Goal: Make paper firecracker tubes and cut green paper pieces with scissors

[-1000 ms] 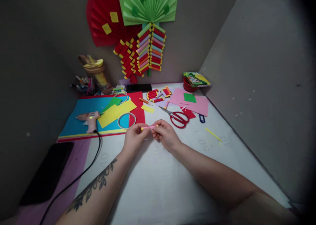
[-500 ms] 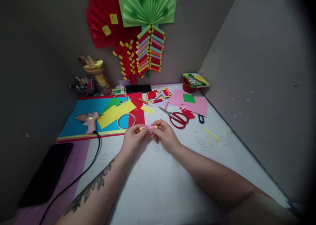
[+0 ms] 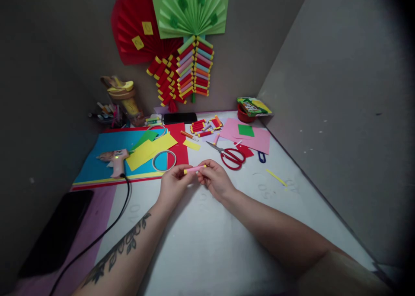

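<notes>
Both hands meet over the white tabletop [image 3: 207, 244]. My left hand [image 3: 173, 187] and my right hand [image 3: 215, 180] pinch the two ends of a small pink paper roll with yellow ends [image 3: 194, 169], held level just above the table. Fingers of both hands are closed on it. Red-handled scissors [image 3: 231, 156] lie just beyond my right hand. A tape ring [image 3: 164, 160] lies just beyond my left hand on coloured paper sheets [image 3: 129, 157].
A pink glue gun [image 3: 114, 161] with a black cord [image 3: 110, 231] rests at left. A dark phone [image 3: 55, 231] lies near the left edge. Several finished paper rolls [image 3: 205, 125], pink sheets [image 3: 249, 136], a yellow strip [image 3: 275, 177] and a red bowl [image 3: 244, 113] sit further back. Paper fans [image 3: 175, 19] hang on the wall.
The hands and the pink roll have barely shifted; the view has tilted slightly, moving everything a little down and left.
</notes>
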Tool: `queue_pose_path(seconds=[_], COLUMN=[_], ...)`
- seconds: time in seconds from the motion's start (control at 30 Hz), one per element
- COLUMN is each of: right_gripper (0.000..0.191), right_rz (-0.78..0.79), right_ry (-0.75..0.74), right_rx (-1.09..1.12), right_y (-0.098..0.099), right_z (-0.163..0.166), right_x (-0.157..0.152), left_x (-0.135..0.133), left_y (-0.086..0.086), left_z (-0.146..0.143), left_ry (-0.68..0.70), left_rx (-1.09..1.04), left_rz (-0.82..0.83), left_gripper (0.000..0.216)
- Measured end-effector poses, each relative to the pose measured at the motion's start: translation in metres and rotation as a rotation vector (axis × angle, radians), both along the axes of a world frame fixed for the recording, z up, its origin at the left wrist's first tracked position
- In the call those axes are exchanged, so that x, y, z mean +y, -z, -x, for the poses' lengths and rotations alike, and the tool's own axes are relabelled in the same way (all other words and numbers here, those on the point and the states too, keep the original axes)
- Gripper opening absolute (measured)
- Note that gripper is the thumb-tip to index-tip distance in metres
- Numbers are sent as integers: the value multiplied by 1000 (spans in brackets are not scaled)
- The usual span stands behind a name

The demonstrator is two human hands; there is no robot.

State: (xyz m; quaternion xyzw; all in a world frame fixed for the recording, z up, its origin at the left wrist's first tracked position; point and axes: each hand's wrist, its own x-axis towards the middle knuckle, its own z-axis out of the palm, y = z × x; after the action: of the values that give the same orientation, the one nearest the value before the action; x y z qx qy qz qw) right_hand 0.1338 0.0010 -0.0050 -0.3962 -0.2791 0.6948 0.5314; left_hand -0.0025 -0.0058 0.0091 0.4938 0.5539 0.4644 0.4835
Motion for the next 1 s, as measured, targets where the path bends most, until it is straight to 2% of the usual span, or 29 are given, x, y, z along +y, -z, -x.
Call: queue_pose_path(seconds=[0.23,0.6,0.73,1.0], right_gripper=[16,17,15,15], right_rz=[-29,-195,-215,-206], right_ry=[-45,-109,-79,-7], right_rx=[-52,-238,-281,-319], right_y=[-1,1,3,4], right_z=[-1,-4,-4,-5], right_x=[-2,-4,-5,-4], left_x=[1,2,3,6], left_y=[3,1,4,9], left_z=[3,5,5,6], left_ry=[10,69,83,-11], left_rx=[38,-113,-170,-293], left_rz=[-56,36,35,110], left_gripper=[27,25,26,35])
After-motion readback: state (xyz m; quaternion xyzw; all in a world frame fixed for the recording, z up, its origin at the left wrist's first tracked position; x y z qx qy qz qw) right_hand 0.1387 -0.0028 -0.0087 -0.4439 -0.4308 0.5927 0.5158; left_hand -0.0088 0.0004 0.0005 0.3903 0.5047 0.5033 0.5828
